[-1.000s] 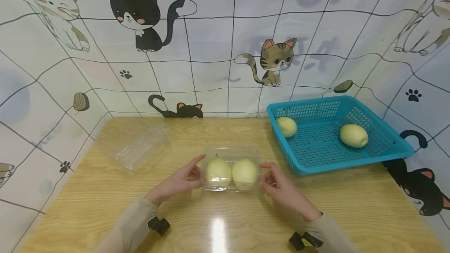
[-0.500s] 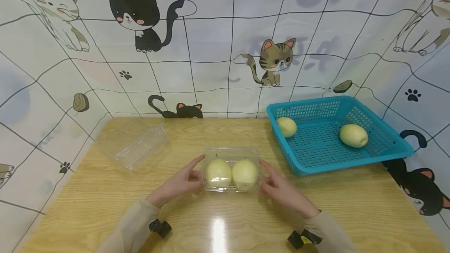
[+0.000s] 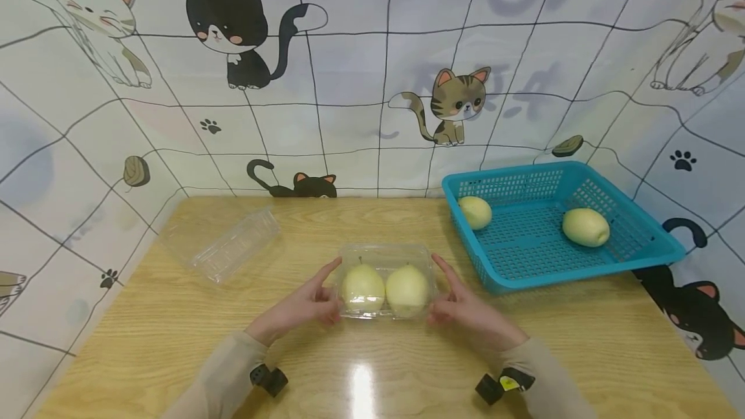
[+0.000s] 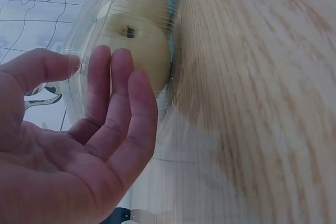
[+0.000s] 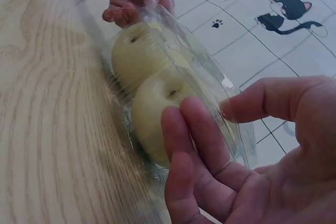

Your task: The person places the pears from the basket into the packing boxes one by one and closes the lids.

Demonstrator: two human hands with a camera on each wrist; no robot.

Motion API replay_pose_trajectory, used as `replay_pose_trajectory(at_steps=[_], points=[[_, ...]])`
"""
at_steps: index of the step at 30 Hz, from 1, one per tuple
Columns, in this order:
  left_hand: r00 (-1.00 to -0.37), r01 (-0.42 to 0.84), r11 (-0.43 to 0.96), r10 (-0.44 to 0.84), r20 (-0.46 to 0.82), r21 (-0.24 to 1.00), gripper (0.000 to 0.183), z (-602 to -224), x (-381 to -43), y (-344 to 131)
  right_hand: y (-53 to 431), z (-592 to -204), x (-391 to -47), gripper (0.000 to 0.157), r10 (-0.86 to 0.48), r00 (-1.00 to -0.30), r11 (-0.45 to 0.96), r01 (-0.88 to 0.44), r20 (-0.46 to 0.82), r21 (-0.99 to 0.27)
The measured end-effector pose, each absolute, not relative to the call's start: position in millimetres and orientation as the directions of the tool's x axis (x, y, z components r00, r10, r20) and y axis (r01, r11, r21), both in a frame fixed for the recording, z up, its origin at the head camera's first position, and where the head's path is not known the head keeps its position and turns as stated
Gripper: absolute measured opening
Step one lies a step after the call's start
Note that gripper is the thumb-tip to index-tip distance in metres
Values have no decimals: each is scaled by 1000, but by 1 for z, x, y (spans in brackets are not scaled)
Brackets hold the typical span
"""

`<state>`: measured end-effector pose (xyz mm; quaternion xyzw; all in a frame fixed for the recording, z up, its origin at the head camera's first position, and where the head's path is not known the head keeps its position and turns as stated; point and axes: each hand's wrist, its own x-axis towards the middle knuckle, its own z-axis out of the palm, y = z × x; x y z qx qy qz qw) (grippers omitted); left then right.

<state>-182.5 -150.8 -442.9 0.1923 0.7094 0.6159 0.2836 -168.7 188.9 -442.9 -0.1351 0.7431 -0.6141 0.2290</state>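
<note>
Two pale yellow pears (image 3: 363, 288) with stems lie side by side in a lidded clear plastic fruit box (image 3: 384, 252), mid-table in the head view. At its left end is my left hand (image 3: 299, 309); in the left wrist view the thumb touches the rim and curved fingers (image 4: 121, 85) lie along the side. My right hand (image 3: 474, 315) is at the opposite end, one finger stretched to the back corner. The right wrist view shows its thumb (image 5: 262, 100) on the rim with bent fingers beside the box wall. Contact under the fingertips is partly hidden.
A blue plastic basket (image 3: 518, 280) with two more pears (image 3: 586, 227) stands at the back right. Another clear plastic box (image 3: 235, 244) lies at the back left. Cat-patterned cloth walls (image 3: 349, 70) border the wooden table (image 3: 326, 374).
One finger of my right hand has straightened and slid back along the box's end to the far corner. The left hand has shifted only slightly. The box and pears stay in place.
</note>
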Motion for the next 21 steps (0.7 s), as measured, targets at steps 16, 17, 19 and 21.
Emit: replay_pose_trajectory(at_steps=[16,17,19,21], points=[[-767,-90,179,615,-182,980,81,-445,-183,-149,194,-439,-173,94,-497,-835,275,105,-235,-956],[-767,-96,177,615,-186,980,81,-445,-183,-149,194,-438,-173,94,-496,-836,279,105,-237,-954],[-766,-104,175,614,-191,979,83,-445,-184,-149,194,-437,-173,94,-500,-833,281,104,-238,-954],[-766,-114,171,613,-196,979,84,-444,-184,-149,194,-437,-174,93,-508,-829,281,98,-235,-955]])
